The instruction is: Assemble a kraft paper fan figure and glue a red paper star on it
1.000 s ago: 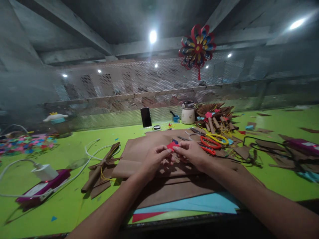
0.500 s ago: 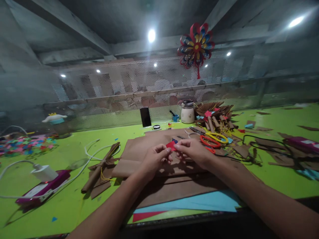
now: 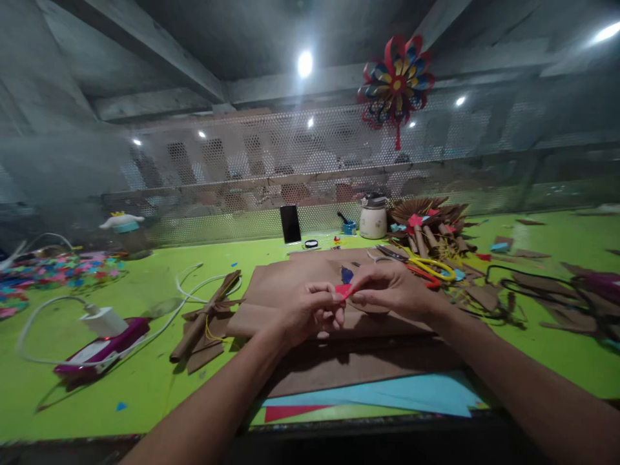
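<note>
Your left hand (image 3: 312, 309) and right hand (image 3: 394, 292) pinch the small red paper piece (image 3: 343, 290) between them, above flat brown paper sheets (image 3: 274, 284); its long axis I cannot tell.

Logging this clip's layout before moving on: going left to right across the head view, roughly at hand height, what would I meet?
White charger, long paper tube, left hand, pinched red paper, right hand, black cord.

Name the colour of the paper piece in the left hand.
The paper piece is red (head view).
</note>
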A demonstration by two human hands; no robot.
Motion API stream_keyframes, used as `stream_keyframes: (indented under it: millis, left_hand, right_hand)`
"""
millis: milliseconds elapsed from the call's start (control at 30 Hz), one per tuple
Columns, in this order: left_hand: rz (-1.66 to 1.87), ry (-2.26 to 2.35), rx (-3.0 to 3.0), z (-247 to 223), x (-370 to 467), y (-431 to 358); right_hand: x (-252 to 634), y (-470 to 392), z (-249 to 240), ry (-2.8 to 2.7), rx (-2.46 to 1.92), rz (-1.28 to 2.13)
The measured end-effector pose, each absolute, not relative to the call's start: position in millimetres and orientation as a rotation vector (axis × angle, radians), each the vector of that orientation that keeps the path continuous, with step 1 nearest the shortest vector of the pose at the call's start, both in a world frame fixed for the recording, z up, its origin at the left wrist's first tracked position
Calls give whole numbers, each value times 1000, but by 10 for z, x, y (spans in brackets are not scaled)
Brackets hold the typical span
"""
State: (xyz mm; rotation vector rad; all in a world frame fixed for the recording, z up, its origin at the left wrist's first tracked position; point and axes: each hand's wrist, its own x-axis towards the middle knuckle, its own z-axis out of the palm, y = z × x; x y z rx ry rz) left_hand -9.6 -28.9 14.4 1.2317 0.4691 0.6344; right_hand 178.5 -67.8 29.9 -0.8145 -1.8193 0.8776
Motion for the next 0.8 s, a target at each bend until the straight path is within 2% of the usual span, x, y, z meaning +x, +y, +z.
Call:
stream_keyframes:
  millis: [167, 400, 800]
  left_hand:
    - [662, 462, 1320, 145, -80, -323]
    - [757, 541, 1466, 189, -46, -368]
    - [719, 592, 1499, 210, -16, -401]
  right_hand:
    - [1775, -635, 257, -1699, -772, 994]
    - [1710, -592, 185, -1552, -778, 1035]
    - [1682, -588, 200, -1517, -873, 1042]
